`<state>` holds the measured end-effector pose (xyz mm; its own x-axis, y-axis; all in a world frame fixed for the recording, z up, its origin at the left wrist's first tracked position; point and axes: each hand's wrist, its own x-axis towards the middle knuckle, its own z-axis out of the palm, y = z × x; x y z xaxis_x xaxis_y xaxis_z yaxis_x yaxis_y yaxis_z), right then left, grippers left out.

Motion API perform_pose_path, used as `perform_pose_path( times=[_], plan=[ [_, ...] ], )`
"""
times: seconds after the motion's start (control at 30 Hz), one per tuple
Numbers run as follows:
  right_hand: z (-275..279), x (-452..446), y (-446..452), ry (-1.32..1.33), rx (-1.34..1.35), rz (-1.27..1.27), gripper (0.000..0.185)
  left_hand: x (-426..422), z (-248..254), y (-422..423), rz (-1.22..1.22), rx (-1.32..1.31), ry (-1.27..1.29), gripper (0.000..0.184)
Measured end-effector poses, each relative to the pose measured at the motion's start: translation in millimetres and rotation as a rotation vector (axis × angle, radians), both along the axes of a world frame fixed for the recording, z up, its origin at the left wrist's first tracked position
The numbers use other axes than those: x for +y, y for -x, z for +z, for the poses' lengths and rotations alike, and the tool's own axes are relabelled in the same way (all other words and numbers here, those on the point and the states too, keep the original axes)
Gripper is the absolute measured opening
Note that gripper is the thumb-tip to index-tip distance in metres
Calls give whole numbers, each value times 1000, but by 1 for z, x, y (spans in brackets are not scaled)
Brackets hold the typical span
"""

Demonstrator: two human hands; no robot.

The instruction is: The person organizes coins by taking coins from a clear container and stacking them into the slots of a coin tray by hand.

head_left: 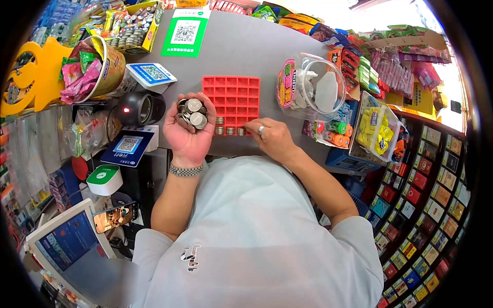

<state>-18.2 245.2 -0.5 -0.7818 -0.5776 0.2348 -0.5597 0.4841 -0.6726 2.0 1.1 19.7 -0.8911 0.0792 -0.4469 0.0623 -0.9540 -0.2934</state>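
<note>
My left hand (187, 142) is cupped palm up, its fingers curled around a heap of silver coins (194, 114). Just right of it, a red tray (231, 96) divided into small square compartments lies flat on the grey counter. Short stacks of coins (231, 131) stand in a few compartments along the tray's near edge. My right hand (275, 137), with a ring on one finger, reaches to the tray's near right corner. Its fingertips are pinched together beside a coin stack there, and I cannot make out whether a coin is between them.
A clear plastic jar (319, 87) lies tilted on the right, with several sweet packs (336, 133) beyond it. To the left stand a black round scanner (141, 109), a tub of sweets (97, 72) and QR code signs (185, 33). A monitor (72, 238) is at lower left.
</note>
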Motion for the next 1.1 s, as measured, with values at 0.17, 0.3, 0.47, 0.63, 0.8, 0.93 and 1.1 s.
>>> perform_pose_path(
  times=[0.17, 0.3, 0.47, 0.63, 0.8, 0.93, 1.1],
  plan=[
    [0, -3, 2, -169, -3, 161, 31, -4, 0, -5, 25, -25, -15, 15],
    [27, -11, 7, -364, 39, 179, 33, -2, -2, -7, 33, -32, -15, 15],
    [61, -30, 22, 138, -324, -42, 30, 8, 0, -4, 7, 21, 12, 16],
    [83, -71, 32, 115, -232, -58, 25, 23, 2, 6, -7, 106, 110, 25],
    [69, -70, 25, 130, -129, -50, 26, 29, 2, 12, 24, 115, 171, 22],
    [68, -71, 25, 171, -185, -69, 26, 29, 0, 13, 24, 89, 115, 22],
    [89, -82, 34, 171, -625, -202, 26, 25, -9, 9, 6, 27, 211, 24]
  ],
)
